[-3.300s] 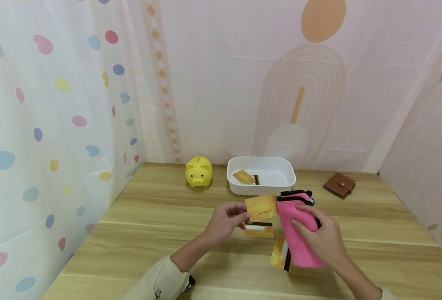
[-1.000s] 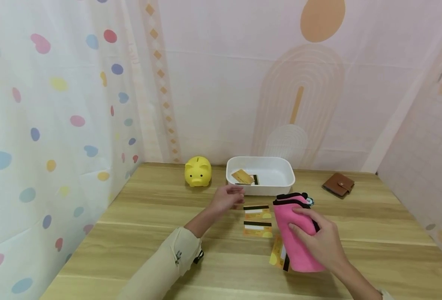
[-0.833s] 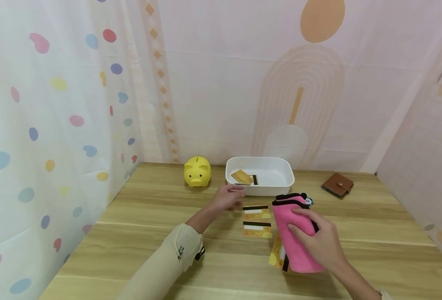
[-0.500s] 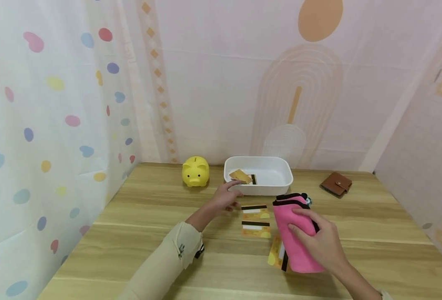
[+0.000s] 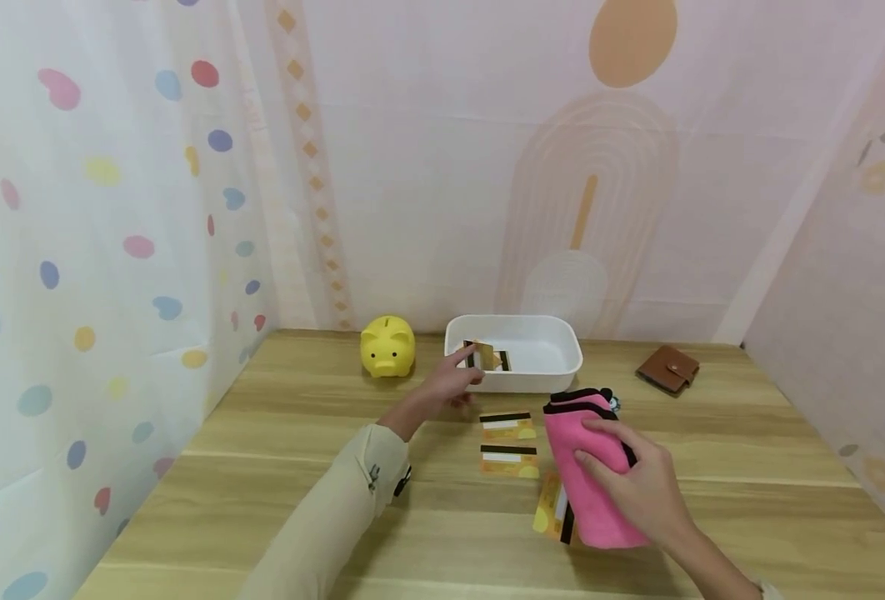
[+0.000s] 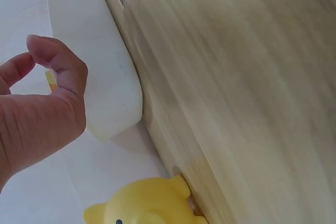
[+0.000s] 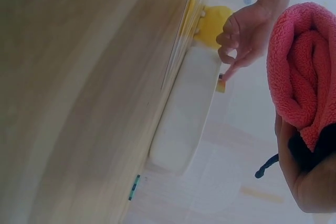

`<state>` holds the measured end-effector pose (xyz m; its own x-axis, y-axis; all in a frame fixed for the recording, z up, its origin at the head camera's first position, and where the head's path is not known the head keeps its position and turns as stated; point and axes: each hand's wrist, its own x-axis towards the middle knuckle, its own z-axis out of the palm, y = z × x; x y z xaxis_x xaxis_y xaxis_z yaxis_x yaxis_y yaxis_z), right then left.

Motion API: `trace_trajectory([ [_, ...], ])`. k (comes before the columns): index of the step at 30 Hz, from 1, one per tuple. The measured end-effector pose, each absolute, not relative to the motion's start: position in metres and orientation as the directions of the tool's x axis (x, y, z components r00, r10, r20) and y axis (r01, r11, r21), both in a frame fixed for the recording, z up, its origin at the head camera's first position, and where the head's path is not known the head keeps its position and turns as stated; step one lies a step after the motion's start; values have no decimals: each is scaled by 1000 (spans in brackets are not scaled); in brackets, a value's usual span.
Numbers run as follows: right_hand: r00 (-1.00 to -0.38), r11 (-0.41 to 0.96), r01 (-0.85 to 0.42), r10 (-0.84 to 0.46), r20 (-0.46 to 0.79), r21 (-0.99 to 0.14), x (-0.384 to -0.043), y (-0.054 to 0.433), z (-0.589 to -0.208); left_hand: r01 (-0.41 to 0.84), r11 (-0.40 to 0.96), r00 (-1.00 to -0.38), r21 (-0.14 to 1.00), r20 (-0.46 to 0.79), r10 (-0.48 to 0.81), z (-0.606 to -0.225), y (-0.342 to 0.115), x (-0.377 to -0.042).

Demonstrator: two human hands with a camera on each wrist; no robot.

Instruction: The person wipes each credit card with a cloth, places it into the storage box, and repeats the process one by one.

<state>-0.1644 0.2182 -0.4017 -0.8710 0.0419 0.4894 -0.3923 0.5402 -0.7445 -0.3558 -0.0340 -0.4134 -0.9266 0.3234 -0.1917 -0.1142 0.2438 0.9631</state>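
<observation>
My left hand (image 5: 448,382) reaches over the front rim of a white plastic tray (image 5: 540,379), its index finger stretched out against a tilted-up bank card (image 5: 485,357) inside. That card's dark-striped back shows in the head view. Thumb and other fingers are bent, with no card visible between them. My right hand (image 5: 641,479) grips a pink fabric pouch (image 5: 596,500) with black trim, holding it raised over the table. In the right wrist view the fuzzy folds of the pouch (image 7: 299,72) show close up. A second card (image 5: 503,360) lies in the tray, partly covered.
Two striped cards lie stripe side up before the tray, a nearer card (image 5: 508,461) and a farther card (image 5: 507,426). Another card (image 5: 551,510) is partly hidden by the pouch. A yellow piggy bank (image 5: 387,348) stands left of the tray; a brown wallet (image 5: 667,371) lies right.
My left hand, which held a card beside the pouch, has gone up and left to the tray, where a card now tilts up. The right hand keeps its grip on the pouch.
</observation>
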Motion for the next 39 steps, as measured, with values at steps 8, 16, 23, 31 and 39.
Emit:
trace_trajectory([
  [8,-874,543,-389,38,485,-744,-165,221,-403,-72,336,-933,939,-183,310,-405,-33,-363],
  [16,-885,537,-374,38,465,-756,-164,220,-403,-22,261,-950,965,-101,297,-394,-36,-367],
  [23,-871,561,-381,50,490,-735,-163,224,-403,69,268,-952,961,-18,307,-399,-40,-360],
  [31,-871,544,-393,39,490,-741,-162,223,-401,318,323,-857,891,125,499,-405,-43,-328],
  [39,-853,537,-423,35,521,-730,-160,218,-398,428,520,-790,740,27,612,-412,-48,-293],
])
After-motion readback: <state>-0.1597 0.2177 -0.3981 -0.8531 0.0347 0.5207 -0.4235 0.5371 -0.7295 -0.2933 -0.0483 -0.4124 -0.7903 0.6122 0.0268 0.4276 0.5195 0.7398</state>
